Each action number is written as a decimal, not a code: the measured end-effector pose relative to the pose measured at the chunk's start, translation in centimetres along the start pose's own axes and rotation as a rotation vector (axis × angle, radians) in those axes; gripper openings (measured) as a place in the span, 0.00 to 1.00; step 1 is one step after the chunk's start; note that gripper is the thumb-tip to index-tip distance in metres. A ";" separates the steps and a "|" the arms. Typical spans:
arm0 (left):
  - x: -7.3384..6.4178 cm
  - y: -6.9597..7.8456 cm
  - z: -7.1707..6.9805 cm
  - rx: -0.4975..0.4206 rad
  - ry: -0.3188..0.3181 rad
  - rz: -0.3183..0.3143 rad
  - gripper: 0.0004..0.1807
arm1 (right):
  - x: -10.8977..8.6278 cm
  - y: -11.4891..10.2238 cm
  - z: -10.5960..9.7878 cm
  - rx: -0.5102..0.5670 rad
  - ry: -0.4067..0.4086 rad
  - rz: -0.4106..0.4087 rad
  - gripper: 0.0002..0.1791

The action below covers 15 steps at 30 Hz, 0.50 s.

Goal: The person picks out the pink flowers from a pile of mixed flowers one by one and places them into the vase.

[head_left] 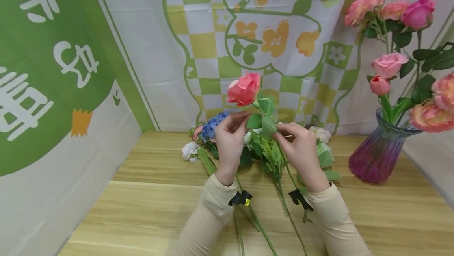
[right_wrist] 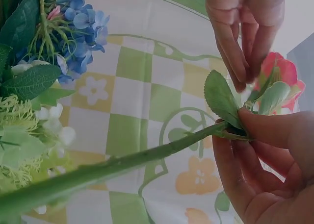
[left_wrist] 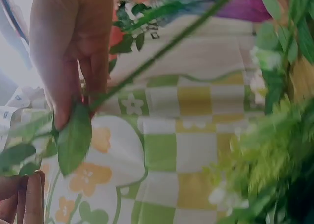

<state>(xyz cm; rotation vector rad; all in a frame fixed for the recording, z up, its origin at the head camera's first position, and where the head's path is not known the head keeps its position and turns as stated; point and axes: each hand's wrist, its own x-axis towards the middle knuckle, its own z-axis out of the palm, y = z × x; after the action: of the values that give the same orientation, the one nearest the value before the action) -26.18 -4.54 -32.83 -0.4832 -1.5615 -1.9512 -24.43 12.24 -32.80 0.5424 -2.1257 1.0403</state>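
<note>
A coral-pink rose point(head_left: 244, 89) with green leaves point(right_wrist: 222, 99) stands upright between both hands. My right hand point(head_left: 301, 155) pinches its stem point(right_wrist: 147, 158) just below the leaves, thumb on one side and fingers on the other. On the other side, my left hand point(head_left: 229, 141) has thumb and fingertips together at a leaf point(head_left: 254, 121) under the bloom, seeming to pinch it; the exact contact is partly hidden. In the left wrist view, a large leaf point(left_wrist: 75, 140) hangs beside the right hand's fingertips.
Behind the hands, blue hydrangea point(head_left: 213, 125), white flowers point(head_left: 190, 151) and greenery point(head_left: 271, 155) lie on the wooden table point(head_left: 149, 201). At right stands a purple-blue glass vase point(head_left: 376, 155) of pink flowers. A patterned cloth point(head_left: 205, 47) hangs at the back.
</note>
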 end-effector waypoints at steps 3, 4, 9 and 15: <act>0.1 0.1 -0.9 0.061 0.002 0.012 0.09 | 0.1 0.3 -0.3 0.014 0.004 0.029 0.10; 0.1 0.3 -1.3 0.078 0.002 0.009 0.10 | 0.1 0.4 -0.4 0.017 0.011 0.037 0.09; 0.2 1.6 -3.3 0.212 0.023 -0.016 0.11 | 0.5 1.3 -1.2 -0.038 0.079 -0.009 0.08; 0.4 -0.3 -5.9 0.314 0.059 -0.025 0.13 | 1.8 1.7 -2.6 -0.073 0.170 -0.068 0.06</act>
<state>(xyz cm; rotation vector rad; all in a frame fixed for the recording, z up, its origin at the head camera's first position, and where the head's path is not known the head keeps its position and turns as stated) -26.18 -10.31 -34.29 -0.2744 -1.8000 -1.6788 -25.63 15.25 -31.18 0.4702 -1.9739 0.9339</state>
